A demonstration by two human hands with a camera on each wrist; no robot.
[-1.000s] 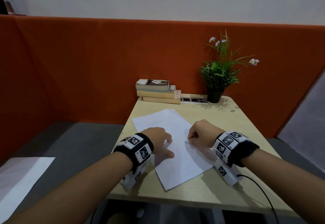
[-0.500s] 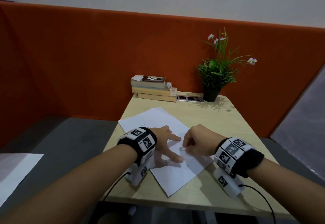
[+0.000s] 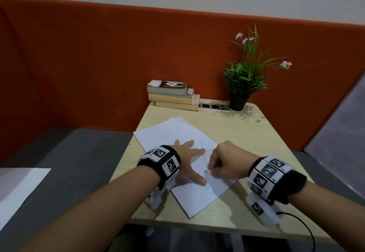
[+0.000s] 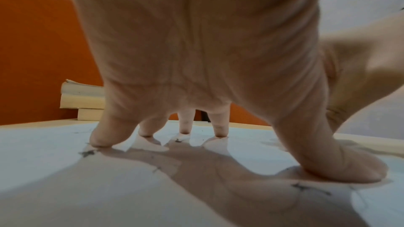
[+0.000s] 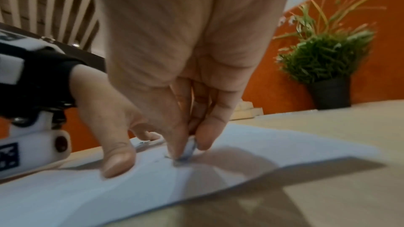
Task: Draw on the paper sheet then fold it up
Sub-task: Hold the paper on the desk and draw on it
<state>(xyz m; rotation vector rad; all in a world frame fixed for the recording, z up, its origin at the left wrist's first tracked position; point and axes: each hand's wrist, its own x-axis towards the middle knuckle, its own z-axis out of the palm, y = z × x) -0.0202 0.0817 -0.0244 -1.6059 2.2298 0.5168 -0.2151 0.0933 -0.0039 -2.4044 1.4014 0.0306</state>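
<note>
Left hand [image 3: 187, 159] presses the paper sheet [image 3: 199, 196] with spread fingertips; right hand [image 3: 225, 162] pinches a small, blurred drawing tool [image 5: 189, 150].

Office booth, orange partition [image 3: 98, 64], small desk [image 3: 246, 133], stacked books [image 3: 173, 95], potted plant [image 3: 245, 77]

Bare forearms, no sleeves. Each wrist: black band [image 3: 173, 154] carrying white blocks printed with black square-code markers. White camera housing [image 3: 158, 197] slung beneath each band. Thin black cable [image 3: 304, 224] trailing from right unit.
</note>
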